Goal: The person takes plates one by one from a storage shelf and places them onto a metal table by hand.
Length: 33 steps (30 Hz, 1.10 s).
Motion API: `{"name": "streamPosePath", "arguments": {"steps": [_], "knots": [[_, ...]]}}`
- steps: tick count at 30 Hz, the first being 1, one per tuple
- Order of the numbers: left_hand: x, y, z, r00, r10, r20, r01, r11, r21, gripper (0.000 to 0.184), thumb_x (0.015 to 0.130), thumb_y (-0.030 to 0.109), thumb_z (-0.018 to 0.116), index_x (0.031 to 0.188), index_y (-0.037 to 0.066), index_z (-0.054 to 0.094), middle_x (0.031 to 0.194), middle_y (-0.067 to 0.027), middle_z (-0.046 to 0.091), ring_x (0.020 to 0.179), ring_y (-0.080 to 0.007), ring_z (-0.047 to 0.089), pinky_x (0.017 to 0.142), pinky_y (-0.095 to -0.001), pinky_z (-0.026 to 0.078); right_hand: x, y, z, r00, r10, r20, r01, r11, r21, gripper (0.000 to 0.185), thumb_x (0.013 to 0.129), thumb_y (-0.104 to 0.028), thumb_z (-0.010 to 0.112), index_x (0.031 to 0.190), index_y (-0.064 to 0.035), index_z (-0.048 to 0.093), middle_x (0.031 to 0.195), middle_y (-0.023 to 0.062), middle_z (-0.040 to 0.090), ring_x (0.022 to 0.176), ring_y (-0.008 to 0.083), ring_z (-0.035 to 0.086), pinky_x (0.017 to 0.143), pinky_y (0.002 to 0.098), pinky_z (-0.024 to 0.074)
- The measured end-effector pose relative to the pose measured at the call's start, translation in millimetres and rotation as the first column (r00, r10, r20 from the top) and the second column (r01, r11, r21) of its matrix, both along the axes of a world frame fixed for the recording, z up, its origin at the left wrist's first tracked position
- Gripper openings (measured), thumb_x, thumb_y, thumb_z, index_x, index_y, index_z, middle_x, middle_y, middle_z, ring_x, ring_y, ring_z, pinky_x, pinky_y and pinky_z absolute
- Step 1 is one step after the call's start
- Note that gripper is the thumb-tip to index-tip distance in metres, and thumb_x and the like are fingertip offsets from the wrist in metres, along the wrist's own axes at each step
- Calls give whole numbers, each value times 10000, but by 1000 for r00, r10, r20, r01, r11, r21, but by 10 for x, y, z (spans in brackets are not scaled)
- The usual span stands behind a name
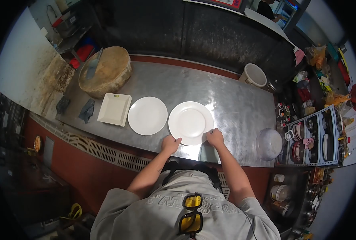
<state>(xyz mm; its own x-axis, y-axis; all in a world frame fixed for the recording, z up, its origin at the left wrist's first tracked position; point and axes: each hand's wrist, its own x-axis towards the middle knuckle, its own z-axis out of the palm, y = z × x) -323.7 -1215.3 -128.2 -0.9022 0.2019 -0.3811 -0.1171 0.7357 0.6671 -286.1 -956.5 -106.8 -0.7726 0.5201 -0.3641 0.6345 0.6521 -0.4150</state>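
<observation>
A round white plate (190,122) with a wide rim lies on the steel table near its front edge. My left hand (171,144) is closed at the plate's near-left rim, its thumb on the edge. At the near-right rim my right hand (215,138) is curled closed, also touching the plate; a small dark bit shows beside its fingers, too small to name. A pale greenish cloth (209,154) lies below my right hand at the table edge. Just left is another round white plate (148,116), and beyond it stands a square white dish (114,110).
A thick round chopping block (108,74) with a cleaver (94,65) on it stands at the back left. Dark rags (87,111) lie before it. A white bucket (254,75) is at the back right, a clear bowl (269,144) at the right end, beside a dish rack (312,138).
</observation>
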Motion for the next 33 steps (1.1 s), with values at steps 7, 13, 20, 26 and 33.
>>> {"name": "streamPosePath", "arguments": {"steps": [7, 13, 20, 26, 33], "knots": [[6, -52, -117, 993, 74, 88, -85, 988, 131, 326, 836, 331, 701, 963, 34, 743, 925, -197, 738, 903, -381, 708, 805, -461, 545, 32, -132, 127, 996, -45, 83, 45, 999, -8, 512, 857, -354, 608, 1146, 68, 611, 1112, 289, 685, 1069, 422, 669, 940, 481, 528], [5, -140, -210, 986, 88, 142, -113, 977, 183, 333, 832, 323, 700, 989, 32, 739, 922, -191, 743, 899, -360, 719, 792, -442, 550, 79, -202, 172, 992, -38, 121, 41, 999, -22, 517, 868, -358, 603, 1163, 66, 617, 1134, 277, 687, 1080, 406, 670, 944, 470, 529], [15, -192, -201, 995, 11, 96, -25, 989, 147, 341, 847, 325, 693, 1010, 28, 734, 964, -200, 739, 939, -379, 707, 820, -458, 547, 151, -240, 172, 993, -19, 115, 21, 1000, -20, 499, 863, -358, 608, 1132, 62, 631, 1106, 277, 694, 1057, 412, 678, 925, 472, 538], [14, -184, -188, 998, -53, -39, 56, 996, 76, 353, 868, 337, 690, 1031, 26, 726, 988, -215, 730, 963, -405, 690, 838, -486, 540, 162, -240, 163, 995, -8, 101, 8, 1000, 3, 485, 859, -348, 607, 1121, 60, 629, 1091, 281, 694, 1038, 412, 683, 912, 481, 542], [13, -145, -189, 990, -131, -51, 132, 991, 15, 387, 878, 388, 690, 1020, 30, 731, 969, -216, 729, 945, -415, 690, 826, -495, 542, 178, -220, 152, 998, -28, 65, 26, 999, 23, 465, 861, -344, 605, 1108, 50, 624, 1071, 275, 698, 1022, 417, 684, 898, 484, 545]]}}
